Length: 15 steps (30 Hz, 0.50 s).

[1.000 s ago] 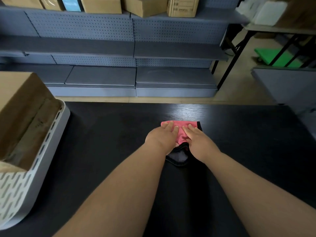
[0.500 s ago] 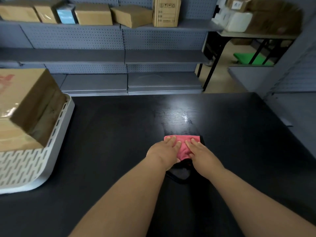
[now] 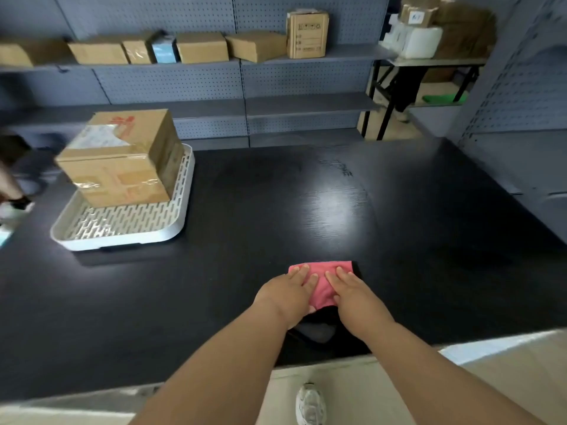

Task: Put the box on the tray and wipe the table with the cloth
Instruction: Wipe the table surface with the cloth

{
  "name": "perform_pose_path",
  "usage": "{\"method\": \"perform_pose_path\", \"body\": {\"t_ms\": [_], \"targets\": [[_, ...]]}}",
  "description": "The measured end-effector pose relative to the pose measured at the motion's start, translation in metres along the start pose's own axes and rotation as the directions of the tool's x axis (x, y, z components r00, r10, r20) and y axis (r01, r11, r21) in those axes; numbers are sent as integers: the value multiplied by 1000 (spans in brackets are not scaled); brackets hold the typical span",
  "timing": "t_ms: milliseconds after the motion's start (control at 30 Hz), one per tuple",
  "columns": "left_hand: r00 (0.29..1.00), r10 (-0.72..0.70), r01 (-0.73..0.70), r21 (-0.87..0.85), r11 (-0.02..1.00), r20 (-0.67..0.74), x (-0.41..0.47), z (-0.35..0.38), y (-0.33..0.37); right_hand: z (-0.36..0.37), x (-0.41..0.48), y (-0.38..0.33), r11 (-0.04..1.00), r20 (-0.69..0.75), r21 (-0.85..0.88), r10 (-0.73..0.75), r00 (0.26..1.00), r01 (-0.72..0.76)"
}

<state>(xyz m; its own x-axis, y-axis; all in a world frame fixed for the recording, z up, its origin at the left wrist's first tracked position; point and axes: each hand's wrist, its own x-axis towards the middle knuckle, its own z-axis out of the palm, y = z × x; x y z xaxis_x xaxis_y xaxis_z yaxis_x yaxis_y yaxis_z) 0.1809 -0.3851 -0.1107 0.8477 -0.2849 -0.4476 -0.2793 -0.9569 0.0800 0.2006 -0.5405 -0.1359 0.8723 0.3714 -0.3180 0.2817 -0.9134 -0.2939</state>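
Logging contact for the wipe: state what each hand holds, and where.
Nothing gripped: left hand and right hand press flat on the pink cloth, covering its near half.

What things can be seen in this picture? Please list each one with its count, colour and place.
box: one, brown cardboard, on the tray
tray: one, white, slotted, table's left part
cloth: one, pink with dark edge, near table edge, under both hands
table: one, black
shelf boxes: several, mostly brown, on the grey back shelf
shoe: one, pale, floor below the table
left hand: flat on the cloth
right hand: flat on the cloth
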Motion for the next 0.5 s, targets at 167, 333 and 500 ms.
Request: {"method": "perform_pose_path", "body": {"t_ms": [167, 333, 500], "targets": [[999, -44, 44, -3, 999, -13, -53, 24, -11, 22, -24, -40, 999, 39, -27, -47, 998, 48], [996, -89, 89, 2, 996, -14, -81, 39, -26, 29, -33, -70, 996, 75, -33, -81, 994, 83], [993, -114, 114, -4, 993, -12, -92, 37, -47, 29, -21, -93, 992, 99, -48, -113, 989, 118]]}}
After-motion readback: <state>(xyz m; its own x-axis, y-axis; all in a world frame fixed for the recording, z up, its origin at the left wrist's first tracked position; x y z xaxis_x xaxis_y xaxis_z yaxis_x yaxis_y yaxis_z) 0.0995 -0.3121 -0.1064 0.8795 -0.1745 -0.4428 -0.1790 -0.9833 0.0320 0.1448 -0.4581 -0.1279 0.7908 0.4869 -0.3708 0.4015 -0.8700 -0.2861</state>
